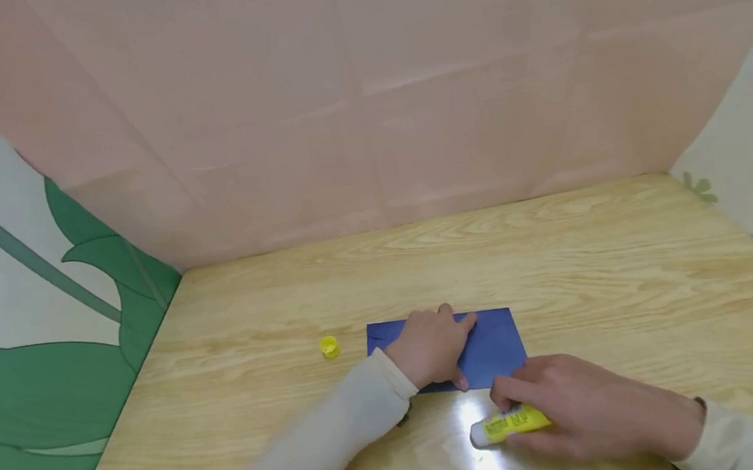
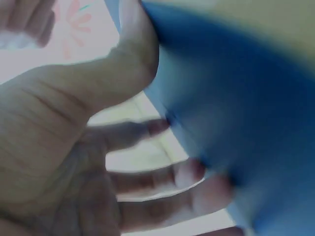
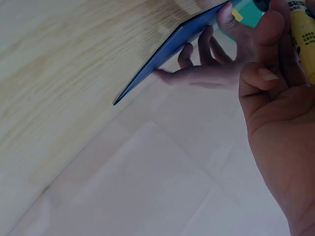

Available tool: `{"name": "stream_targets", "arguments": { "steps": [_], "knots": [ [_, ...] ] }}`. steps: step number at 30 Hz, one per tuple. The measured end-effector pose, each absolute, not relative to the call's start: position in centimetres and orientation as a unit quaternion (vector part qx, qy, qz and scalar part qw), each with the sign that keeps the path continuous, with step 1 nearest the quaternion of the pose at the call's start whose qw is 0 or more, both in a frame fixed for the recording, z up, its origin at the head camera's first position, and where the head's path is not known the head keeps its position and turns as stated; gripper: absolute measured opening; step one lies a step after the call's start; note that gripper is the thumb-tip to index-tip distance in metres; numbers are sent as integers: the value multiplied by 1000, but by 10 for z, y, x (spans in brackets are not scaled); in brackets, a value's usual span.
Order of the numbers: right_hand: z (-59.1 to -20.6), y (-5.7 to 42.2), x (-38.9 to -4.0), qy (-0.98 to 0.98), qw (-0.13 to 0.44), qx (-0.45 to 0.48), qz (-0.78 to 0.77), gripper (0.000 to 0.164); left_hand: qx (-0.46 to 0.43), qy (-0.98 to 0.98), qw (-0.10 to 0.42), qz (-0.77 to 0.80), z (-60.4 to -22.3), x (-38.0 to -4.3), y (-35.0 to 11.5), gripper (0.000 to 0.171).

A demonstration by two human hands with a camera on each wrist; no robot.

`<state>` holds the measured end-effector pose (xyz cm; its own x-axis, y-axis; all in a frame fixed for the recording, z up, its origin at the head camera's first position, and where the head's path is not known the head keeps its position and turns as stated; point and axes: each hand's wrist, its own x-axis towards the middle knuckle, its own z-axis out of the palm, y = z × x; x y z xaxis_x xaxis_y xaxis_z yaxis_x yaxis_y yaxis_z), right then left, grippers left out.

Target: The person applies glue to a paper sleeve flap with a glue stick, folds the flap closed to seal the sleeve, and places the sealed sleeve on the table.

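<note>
A blue sheet of folded paper [image 1: 496, 346] lies on the table in the head view. My left hand [image 1: 431, 343] presses on it with spread fingers. In the left wrist view, the thumb [image 2: 140, 46] and fingertips meet the surface of the blue paper [image 2: 256, 113]. My right hand [image 1: 578, 409] holds a yellow glue stick [image 1: 514, 422], its white end pointing left. The hand's index finger is close to the paper's near right corner. In the right wrist view the glue stick [image 3: 302, 39] shows only partly at the edge, beside the curled fingers.
A small yellow cap [image 1: 329, 347] sits on the wood-grain table [image 1: 240, 329], left of the paper. A pinkish sheet [image 1: 369, 120] hangs along the back edge. Green leaf patterns [image 1: 37, 399] cover the surface at the left.
</note>
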<state>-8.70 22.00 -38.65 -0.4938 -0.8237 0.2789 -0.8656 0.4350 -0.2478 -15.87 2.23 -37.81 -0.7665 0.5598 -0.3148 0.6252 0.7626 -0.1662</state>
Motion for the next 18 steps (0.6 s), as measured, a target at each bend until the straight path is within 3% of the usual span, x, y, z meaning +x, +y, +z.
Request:
{"name": "stream_targets", "arguments": {
  "steps": [4,10,14,18],
  "knots": [
    [-388,220,-87,-839,82,507,178,26,316,939,104,-83,-379,-148,7,84],
    [-389,218,-86,-843,63,501,186,24,335,940,68,-7,-380,-116,-27,53],
    [-389,219,-85,-845,60,497,186,24,353,935,39,-10,-383,-88,-47,48],
    [-389,219,-84,-845,68,498,185,25,368,929,48,-20,-386,-76,-59,51]
  ]
}}
